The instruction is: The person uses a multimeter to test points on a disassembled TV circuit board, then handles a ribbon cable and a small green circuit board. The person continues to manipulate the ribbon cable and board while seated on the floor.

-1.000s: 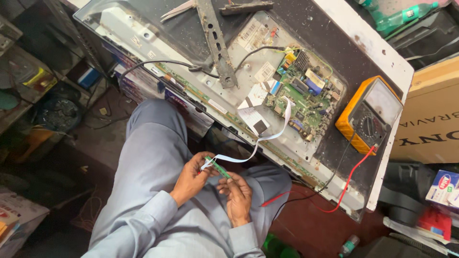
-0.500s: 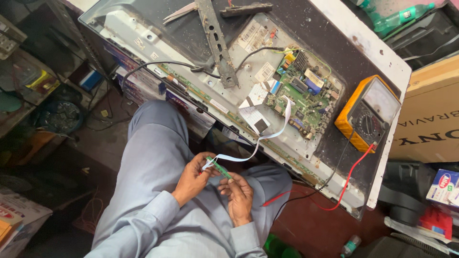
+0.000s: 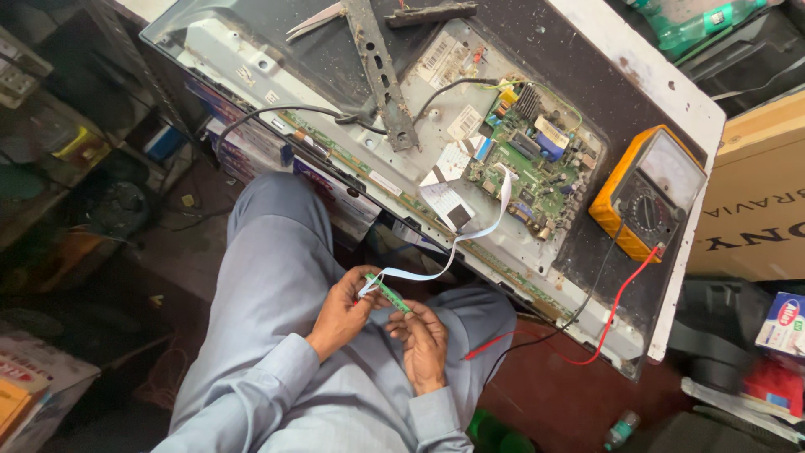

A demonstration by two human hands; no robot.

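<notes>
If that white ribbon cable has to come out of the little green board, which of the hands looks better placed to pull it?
Probably the left hand. Its fingertips pinch the small green board at the end where the white ribbon cable joins, so they sit right at the connection. The right hand grips the board's other end and could steady it.

both hands meet over the lap, left hand (image 3: 342,309) and right hand (image 3: 422,340) with fingers curled.
</notes>
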